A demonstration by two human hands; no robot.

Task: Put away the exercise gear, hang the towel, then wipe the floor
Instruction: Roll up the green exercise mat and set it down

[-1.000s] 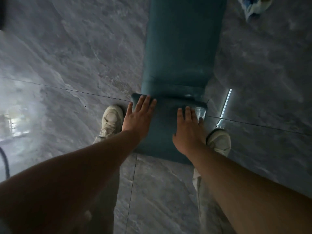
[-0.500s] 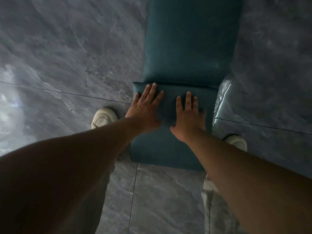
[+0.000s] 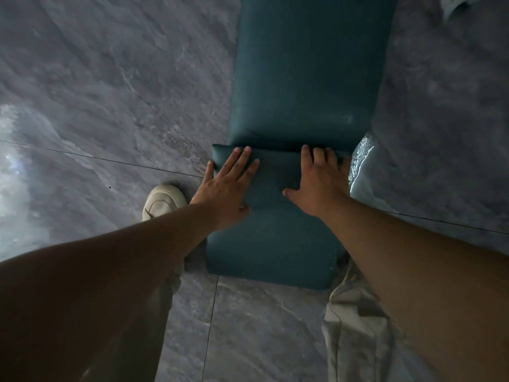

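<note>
A teal exercise mat (image 3: pixel 305 78) lies on the grey marble floor and runs away from me. Its near end is rolled into a thick roll (image 3: pixel 271 244). My left hand (image 3: pixel 228 188) lies flat on the left part of the roll with fingers spread. On the right part rests my right hand (image 3: pixel 319 186), palm down, fingertips at the roll's far edge. Neither hand is closed around the mat.
My left shoe (image 3: pixel 162 201) stands on the floor beside the roll, and light trousers (image 3: pixel 355 321) show at the lower right. A pale cloth-like object (image 3: pixel 457 4) peeks in at the top right corner. Bright reflections lie on the tiles at left and right.
The roll has grown thicker and moved farther along the mat. Both hands have travelled forward with it. The right shoe has dropped out of sight.
</note>
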